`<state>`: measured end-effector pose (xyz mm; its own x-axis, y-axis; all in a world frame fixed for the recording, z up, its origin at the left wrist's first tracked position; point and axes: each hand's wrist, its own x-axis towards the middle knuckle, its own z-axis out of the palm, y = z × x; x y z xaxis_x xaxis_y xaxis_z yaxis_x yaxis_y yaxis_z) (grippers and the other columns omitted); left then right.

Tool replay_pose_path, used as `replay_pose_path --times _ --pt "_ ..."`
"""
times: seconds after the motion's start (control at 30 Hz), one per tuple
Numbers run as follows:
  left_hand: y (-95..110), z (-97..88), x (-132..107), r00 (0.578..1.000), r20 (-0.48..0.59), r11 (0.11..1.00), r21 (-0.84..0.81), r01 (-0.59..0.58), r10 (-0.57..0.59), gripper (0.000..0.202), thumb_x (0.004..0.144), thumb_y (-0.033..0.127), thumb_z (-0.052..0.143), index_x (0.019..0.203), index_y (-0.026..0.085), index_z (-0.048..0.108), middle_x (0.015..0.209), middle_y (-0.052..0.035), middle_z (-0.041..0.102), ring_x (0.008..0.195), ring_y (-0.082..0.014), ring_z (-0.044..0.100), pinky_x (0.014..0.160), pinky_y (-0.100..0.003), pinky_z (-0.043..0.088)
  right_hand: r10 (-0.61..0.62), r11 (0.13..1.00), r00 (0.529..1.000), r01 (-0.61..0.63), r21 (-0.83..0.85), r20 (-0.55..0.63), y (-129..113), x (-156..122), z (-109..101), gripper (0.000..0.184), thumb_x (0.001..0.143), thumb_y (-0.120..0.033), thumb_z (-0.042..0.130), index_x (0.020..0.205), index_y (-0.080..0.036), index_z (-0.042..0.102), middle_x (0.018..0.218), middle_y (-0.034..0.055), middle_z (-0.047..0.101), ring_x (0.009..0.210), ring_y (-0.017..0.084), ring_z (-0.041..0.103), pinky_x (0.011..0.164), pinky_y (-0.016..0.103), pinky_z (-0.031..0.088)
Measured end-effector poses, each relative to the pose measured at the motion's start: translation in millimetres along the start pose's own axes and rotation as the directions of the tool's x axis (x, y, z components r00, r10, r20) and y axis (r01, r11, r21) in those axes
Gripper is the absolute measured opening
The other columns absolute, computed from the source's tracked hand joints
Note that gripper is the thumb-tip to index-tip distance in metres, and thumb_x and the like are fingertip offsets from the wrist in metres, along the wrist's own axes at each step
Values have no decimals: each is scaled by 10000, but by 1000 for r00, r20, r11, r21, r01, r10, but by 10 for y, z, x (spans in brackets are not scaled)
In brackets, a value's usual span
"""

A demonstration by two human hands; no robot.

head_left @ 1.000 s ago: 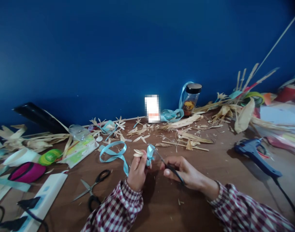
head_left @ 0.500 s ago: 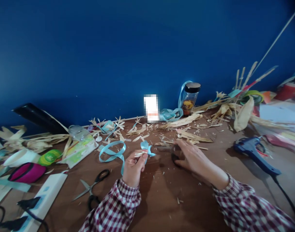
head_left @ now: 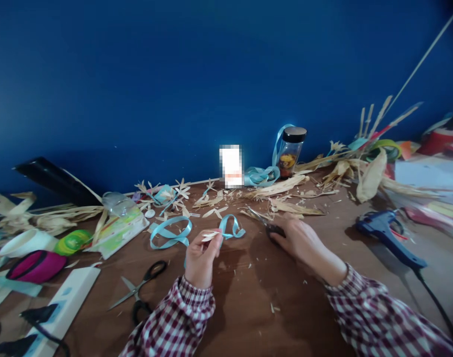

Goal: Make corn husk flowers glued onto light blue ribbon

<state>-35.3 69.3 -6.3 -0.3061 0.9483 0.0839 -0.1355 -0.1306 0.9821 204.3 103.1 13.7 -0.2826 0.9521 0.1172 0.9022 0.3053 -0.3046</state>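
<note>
My left hand (head_left: 201, 258) is closed in a pinch near the middle of the table. Between its thumb and fingers are a small pale corn-husk flower (head_left: 210, 236) and a light blue ribbon (head_left: 232, 232), whose short loop sticks out to the right. A longer curl of the ribbon (head_left: 170, 233) lies left of this hand. To the right, my right hand (head_left: 301, 243) is closed around the black handle of a pair of scissors (head_left: 265, 221). Their blades point away to the upper left, apart from the ribbon. Part of the handle is hidden by the fingers.
Another pair of scissors (head_left: 137, 290) lies open beside my left sleeve. A blue glue gun (head_left: 392, 235) with its cord is at right; a white power strip (head_left: 63, 307) is at left. Husk strips (head_left: 297, 206) and a lidded jar (head_left: 291, 151) line the wall.
My right hand has shifted slightly right, and its scissors now point more to the upper left. The short ribbon end at my left hand has spread into a wider loop.
</note>
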Motion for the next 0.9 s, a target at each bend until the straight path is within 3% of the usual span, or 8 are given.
replay_pose_path --times 0.07,0.2,0.37,0.43,0.53,0.63,0.77,0.9 --pt "10 4 -20 999 29 998 -55 21 -20 193 685 284 725 803 144 667 686 -2 635 487 -63 492 452 -192 393 -35 992 999 30 121 42 44 31 10 197 820 -241 523 960 -175 644 875 88 636 799 210 588 687 283 429" --pt "44 40 -58 992 49 989 -96 117 -112 233 659 267 743 815 132 634 632 -12 649 547 -99 559 512 -205 445 -110 949 993 118 293 -46 64 63 6 210 869 -218 444 903 -170 646 851 81 654 827 209 595 725 291 434" --pt "81 92 -112 993 65 994 -47 100 -96 232 670 276 727 811 137 607 711 -50 695 623 -132 616 568 -228 494 35 872 984 56 487 -175 -204 -7 42 220 873 -262 466 991 -162 622 926 101 638 814 208 587 733 323 440" --pt "94 97 -143 992 112 997 57 48 -55 183 692 266 704 790 146 605 689 -36 690 584 -120 606 552 -214 485 43 670 997 13 743 -57 -379 -59 89 198 858 -318 513 951 -175 613 875 70 646 785 183 593 684 290 455" --pt "112 102 -195 981 193 973 224 -52 8 117 714 237 674 768 156 609 648 -15 664 551 -116 593 521 -200 465 -42 252 986 -147 957 162 -584 -125 168 259 763 -366 641 925 -171 585 826 36 645 752 151 599 662 258 462" --pt "129 123 -249 967 245 926 343 -157 73 71 727 214 647 764 163 614 665 -13 652 568 -126 597 538 -211 474 -76 53 962 -260 964 264 -647 -149 211 297 692 -375 714 841 -159 574 725 -4 616 629 99 556 575 211 425" --pt "157 159 -295 945 308 886 401 -235 111 72 739 201 630 803 171 615 724 -22 661 618 -134 605 594 -226 490 -32 65 957 -287 956 289 -601 -132 211 306 707 -407 697 797 -149 560 638 -31 560 540 74 485 506 195 375" --pt "165 167 -281 923 383 917 357 -175 27 125 757 260 633 833 163 611 759 -42 666 675 -157 620 619 -243 494 -14 273 984 -169 947 180 -570 -130 222 233 749 -362 661 792 -149 577 676 -18 556 601 97 487 560 221 387"
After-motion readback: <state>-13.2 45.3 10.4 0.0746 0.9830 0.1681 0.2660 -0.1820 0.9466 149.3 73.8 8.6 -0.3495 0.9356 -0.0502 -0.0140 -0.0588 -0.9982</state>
